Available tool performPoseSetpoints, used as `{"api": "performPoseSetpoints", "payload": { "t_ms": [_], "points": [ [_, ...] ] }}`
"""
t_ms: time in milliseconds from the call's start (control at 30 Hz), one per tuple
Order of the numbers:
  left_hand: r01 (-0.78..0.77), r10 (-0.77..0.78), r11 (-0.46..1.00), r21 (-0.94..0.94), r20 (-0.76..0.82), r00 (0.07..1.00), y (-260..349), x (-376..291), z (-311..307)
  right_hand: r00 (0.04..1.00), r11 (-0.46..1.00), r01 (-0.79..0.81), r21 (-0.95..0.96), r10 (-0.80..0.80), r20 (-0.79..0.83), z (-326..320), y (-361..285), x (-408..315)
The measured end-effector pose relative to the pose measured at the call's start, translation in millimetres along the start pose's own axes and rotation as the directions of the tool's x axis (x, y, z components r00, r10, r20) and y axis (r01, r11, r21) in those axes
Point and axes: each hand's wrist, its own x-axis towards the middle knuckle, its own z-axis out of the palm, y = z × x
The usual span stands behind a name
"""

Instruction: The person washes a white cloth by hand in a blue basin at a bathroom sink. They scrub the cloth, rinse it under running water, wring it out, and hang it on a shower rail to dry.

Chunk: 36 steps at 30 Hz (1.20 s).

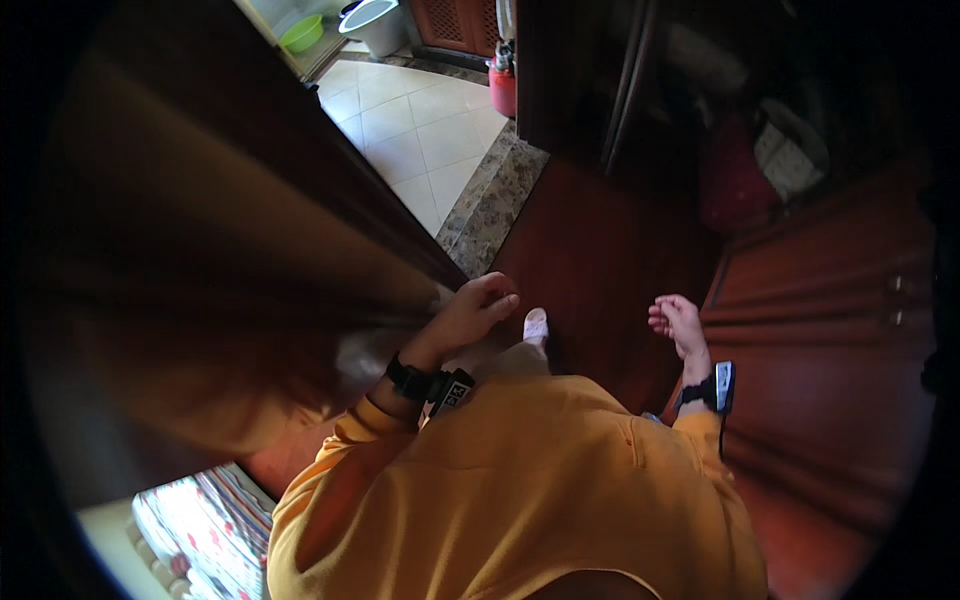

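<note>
My left hand (474,310) is at mid-picture, its fingers loosely curled and apart from the thumb, with nothing seen in it. It is nearest to the dark glossy wooden surface at the left. My right hand (676,322) hangs half-curled beside the reddish-brown wooden door panel (817,330), also with nothing seen in it. Both wrists wear a black strap with a small device. Between the hands, one foot in a pale slipper (535,325) shows on the dark red floor (600,247).
A brown stone threshold (491,206) borders a floor of pale tiles (424,131). Beyond stand a green basin (302,34), a whitish bin-like container (375,28) and a red canister (503,86). Dim shelves with bags are at the upper right. A bed with a patterned cover (206,532) is at lower left.
</note>
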Motion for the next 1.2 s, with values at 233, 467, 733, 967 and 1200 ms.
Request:
{"api": "performPoseSetpoints", "payload": {
  "t_ms": [233,467,733,967,1200],
  "points": [
    [0.096,-0.103,0.991,-0.091,-0.079,0.992,14,88,-63,0.998,0.999,-0.02,0.033,0.022,-0.055,-37,-45,109],
    [0.027,-0.086,0.991,-0.129,-0.479,0.874,-5,175,-126,0.992,1.0,0.009,-0.03,-0.005,0.13,-33,-116,311],
    [0.061,-0.185,0.98,-0.191,-0.74,0.647,20,247,-208,0.883,0.964,0.238,-0.123,-0.162,0.44,100,-285,504],
    [-0.019,-0.14,0.984,-0.175,-0.844,0.518,14,290,-325,0.623,0.927,0.373,-0.035,-0.222,0.75,270,-406,586],
    [-0.055,-0.128,0.981,-0.186,-0.833,0.539,14,329,-513,0.627,0.936,0.351,0.001,-0.236,0.743,408,-501,654]
  ]
}}
